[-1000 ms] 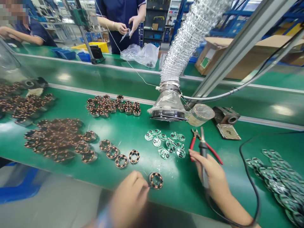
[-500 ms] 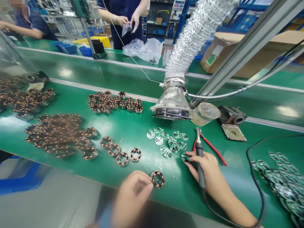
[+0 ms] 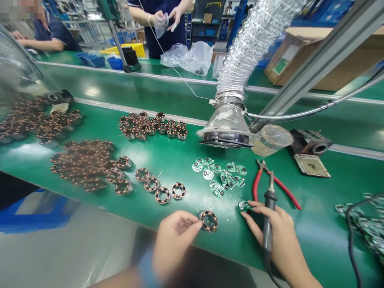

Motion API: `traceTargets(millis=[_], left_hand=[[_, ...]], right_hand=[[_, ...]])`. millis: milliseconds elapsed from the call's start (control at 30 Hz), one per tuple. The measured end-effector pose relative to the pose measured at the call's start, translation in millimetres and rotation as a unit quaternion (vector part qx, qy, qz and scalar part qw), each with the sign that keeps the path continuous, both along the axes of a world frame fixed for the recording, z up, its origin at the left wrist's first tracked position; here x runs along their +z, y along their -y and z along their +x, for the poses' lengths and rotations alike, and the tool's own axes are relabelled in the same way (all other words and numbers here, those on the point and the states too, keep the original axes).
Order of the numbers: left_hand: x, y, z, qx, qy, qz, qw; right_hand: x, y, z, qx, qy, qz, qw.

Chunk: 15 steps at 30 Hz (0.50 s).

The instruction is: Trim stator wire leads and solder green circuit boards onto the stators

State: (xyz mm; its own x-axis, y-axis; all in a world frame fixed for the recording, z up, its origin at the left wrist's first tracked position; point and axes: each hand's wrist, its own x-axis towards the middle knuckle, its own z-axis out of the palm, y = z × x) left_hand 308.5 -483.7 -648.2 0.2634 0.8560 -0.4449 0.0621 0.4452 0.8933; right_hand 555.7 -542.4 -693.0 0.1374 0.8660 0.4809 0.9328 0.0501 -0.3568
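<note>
The left hand (image 3: 175, 244) pinches a ring-shaped, copper-wound stator (image 3: 209, 221) by its rim, just inside the near edge of the smooth green tabletop (image 3: 186, 218). The right hand (image 3: 279, 236) curls closed around a slim black soldering iron (image 3: 269, 224), its fingertips (image 3: 253, 204) touching a small round green circuit board (image 3: 244, 206). Red-handled pliers (image 3: 255, 186) lie just beyond, beside a scatter of glossy boards (image 3: 217, 174).

A factory electronics assembly line: green workbench (image 3: 168, 160), copper-wound stators (image 3: 87, 162), circuit boards (image 3: 217, 174), fume-extractor hose (image 3: 252, 48).
</note>
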Motion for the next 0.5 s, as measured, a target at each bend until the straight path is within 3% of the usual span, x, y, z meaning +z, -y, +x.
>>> traceTargets(millis=[200,300,500], left_hand=[[-3.5,2,2,0.015,-0.001,0.023,1.000],[-2.0,4,5,0.007,-0.024,0.050,0.998],[3.3,2,9,-0.021,-0.087,0.115,0.989]], right_hand=[[29.1,2,-44,0.145,-0.123,-0.024,0.981],[32.5,0,-67,0.207,-0.150,-0.058,0.965],[24.3,-5,-76,0.211,-0.165,-0.079,0.960]])
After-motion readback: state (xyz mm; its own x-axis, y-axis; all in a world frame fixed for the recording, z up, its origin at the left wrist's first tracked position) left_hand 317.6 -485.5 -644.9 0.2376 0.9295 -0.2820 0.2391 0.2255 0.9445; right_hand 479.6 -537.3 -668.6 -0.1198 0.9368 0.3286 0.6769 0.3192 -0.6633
